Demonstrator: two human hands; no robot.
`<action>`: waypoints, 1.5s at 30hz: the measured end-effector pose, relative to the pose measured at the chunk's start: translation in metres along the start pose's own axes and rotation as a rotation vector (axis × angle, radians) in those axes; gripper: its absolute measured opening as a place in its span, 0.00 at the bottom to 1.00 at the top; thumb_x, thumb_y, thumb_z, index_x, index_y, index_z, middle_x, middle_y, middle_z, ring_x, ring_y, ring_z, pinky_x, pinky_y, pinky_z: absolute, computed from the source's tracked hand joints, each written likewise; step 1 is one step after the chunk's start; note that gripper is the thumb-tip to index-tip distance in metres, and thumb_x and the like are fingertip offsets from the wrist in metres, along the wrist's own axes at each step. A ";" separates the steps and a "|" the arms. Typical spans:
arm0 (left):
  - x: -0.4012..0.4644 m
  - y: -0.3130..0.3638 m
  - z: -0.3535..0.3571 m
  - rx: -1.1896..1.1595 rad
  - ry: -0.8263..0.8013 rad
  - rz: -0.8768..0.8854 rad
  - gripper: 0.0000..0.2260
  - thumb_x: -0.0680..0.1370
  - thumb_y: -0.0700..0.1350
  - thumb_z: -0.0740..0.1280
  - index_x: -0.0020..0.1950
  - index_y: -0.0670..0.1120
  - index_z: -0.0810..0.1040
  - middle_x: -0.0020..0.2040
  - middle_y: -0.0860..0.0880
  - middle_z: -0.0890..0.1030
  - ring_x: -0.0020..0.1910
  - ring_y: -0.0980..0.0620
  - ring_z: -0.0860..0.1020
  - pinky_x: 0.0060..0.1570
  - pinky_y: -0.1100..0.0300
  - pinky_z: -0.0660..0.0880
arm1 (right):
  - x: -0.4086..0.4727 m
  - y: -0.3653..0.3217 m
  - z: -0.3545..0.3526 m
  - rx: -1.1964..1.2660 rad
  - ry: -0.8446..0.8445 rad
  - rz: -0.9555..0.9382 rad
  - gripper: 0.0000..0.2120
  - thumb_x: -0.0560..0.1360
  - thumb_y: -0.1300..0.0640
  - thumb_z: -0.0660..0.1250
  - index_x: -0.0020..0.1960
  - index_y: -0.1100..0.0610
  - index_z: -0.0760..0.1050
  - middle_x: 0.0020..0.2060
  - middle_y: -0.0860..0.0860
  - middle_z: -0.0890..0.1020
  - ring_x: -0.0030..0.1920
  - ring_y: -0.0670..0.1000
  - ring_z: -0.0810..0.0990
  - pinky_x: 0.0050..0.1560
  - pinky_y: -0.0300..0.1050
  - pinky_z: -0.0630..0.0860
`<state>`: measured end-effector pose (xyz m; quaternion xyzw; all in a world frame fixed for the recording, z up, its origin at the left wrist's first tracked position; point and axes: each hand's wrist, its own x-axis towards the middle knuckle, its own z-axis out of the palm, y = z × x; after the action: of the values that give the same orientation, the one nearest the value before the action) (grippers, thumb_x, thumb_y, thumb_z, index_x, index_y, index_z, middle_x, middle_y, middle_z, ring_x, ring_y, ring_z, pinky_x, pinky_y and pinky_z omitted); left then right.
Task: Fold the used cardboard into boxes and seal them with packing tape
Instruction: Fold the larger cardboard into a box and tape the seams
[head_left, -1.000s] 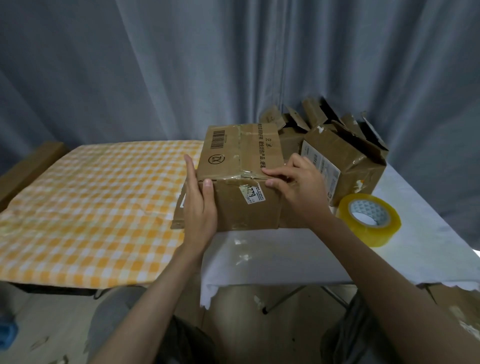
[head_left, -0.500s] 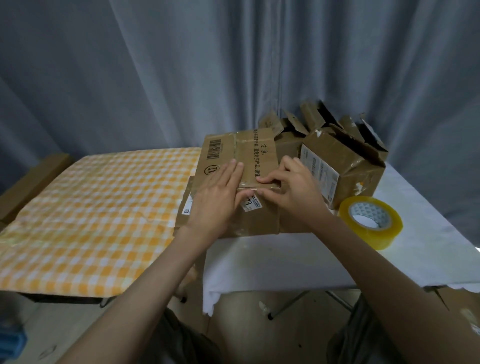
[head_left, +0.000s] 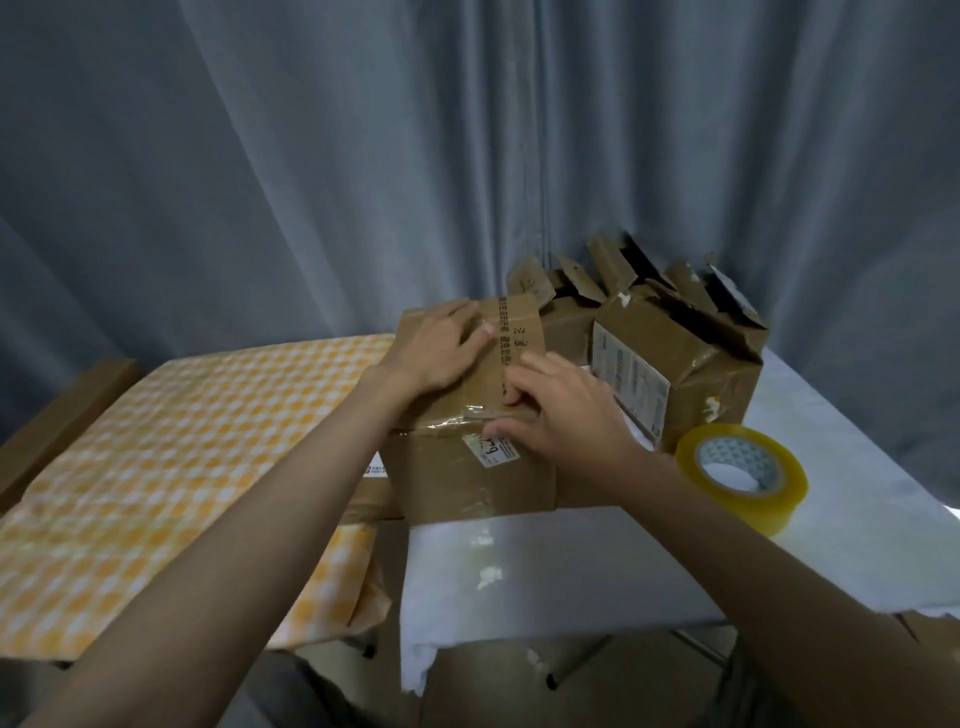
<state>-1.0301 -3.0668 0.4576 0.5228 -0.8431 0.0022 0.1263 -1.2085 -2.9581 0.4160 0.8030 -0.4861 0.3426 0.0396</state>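
Since the frame half a second earlier, the left hand (head_left: 441, 348) has been slid from the front edge of the closed brown cardboard box (head_left: 467, 410) to the far part of its top, while the right hand (head_left: 561, 415) has been kept at the near right corner. The left hand is laid flat, fingers straight and pressed on the top flap beside a strip of printed tape. The right hand is curved over the top edge, its fingertips pressed on the top seam and its thumb laid against the front face just above a small white label (head_left: 491, 449); whether anything is pinched cannot be told.

The box is stood at the near edge of a table under a white cloth (head_left: 857, 545), its flaps shut, so its contents cannot be seen. At two o'clock from it, an open brown cardboard box with a white shipping label (head_left: 680, 364) is stood with torn flaps raised; its inside is dark and nothing in it can be made out. At twelve to one o'clock, further open brown cartons (head_left: 566, 306) are crowded behind.

At three o'clock, a yellowish roll of clear packing tape (head_left: 740, 475) is laid flat on the white cloth, near the right forearm but apart from it. At nine o'clock, an orange-and-white checked cloth (head_left: 156, 467) is spread over a neighbouring surface.
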 end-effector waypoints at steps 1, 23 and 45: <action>0.016 -0.001 0.003 0.020 -0.060 -0.042 0.29 0.83 0.62 0.51 0.78 0.46 0.64 0.78 0.45 0.64 0.76 0.46 0.63 0.75 0.49 0.59 | -0.001 0.001 0.000 0.020 0.006 0.001 0.20 0.66 0.35 0.74 0.40 0.49 0.70 0.40 0.42 0.72 0.43 0.45 0.70 0.36 0.43 0.65; 0.029 -0.034 0.020 -0.142 -0.046 -0.156 0.32 0.81 0.64 0.54 0.78 0.45 0.63 0.77 0.45 0.64 0.76 0.44 0.63 0.73 0.50 0.59 | -0.012 0.020 0.001 0.416 0.042 0.195 0.11 0.69 0.39 0.73 0.43 0.46 0.82 0.43 0.42 0.79 0.47 0.43 0.78 0.46 0.42 0.77; -0.091 -0.002 -0.079 -0.781 0.371 -0.308 0.22 0.78 0.60 0.67 0.67 0.52 0.70 0.64 0.50 0.76 0.63 0.50 0.76 0.65 0.49 0.73 | 0.055 -0.022 -0.056 0.701 0.144 0.688 0.21 0.79 0.47 0.66 0.70 0.51 0.72 0.65 0.56 0.75 0.64 0.56 0.77 0.67 0.56 0.74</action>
<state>-0.9737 -2.9767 0.5139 0.5460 -0.6563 -0.2408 0.4616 -1.2031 -2.9663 0.4970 0.5352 -0.5746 0.5332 -0.3148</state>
